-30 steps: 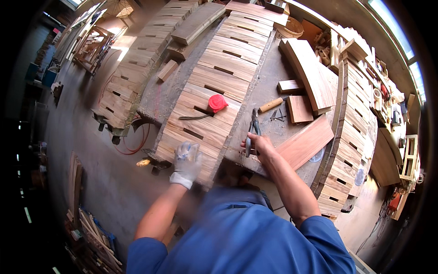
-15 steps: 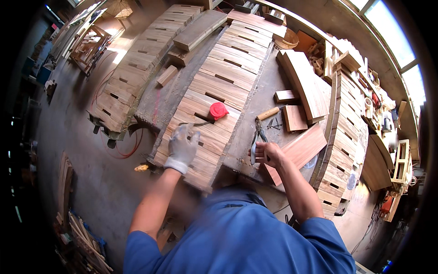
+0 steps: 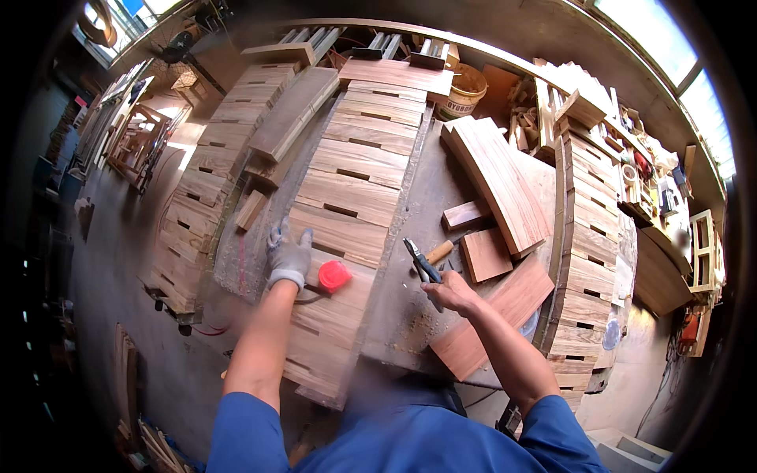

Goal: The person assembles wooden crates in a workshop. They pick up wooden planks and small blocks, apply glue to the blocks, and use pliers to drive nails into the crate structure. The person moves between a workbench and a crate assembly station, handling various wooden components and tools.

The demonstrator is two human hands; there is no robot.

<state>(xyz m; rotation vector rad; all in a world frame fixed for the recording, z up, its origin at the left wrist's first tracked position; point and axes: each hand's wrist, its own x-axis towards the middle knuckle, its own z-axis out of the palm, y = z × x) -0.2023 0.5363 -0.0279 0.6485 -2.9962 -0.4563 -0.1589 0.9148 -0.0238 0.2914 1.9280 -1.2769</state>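
Note:
My left hand (image 3: 289,257), in a pale work glove, rests with fingers apart on a long row of slotted wooden pieces (image 3: 359,173). Just right of its wrist, a red tape measure (image 3: 334,276) lies on the same row. A thin dark strip (image 3: 311,299) shows beside the tape measure. My bare right hand (image 3: 452,292) is closed round the handles of pliers (image 3: 422,262), their jaws pointing away and to the left. Behind the pliers lies a tool with a round wooden handle (image 3: 439,252), partly hidden.
Right of the row lie loose wood blocks (image 3: 486,255), a reddish board (image 3: 493,319) and curved thick planks (image 3: 505,189). More slotted rows stand at left (image 3: 209,169) and right (image 3: 587,260). A yellowish bucket (image 3: 463,91) stands at the back. Sawdust (image 3: 419,327) lies on the bench.
My left hand has moved farther along the slotted row, past the tape measure. The pliers in my right hand are lifted and tilted left. The whole view has shifted.

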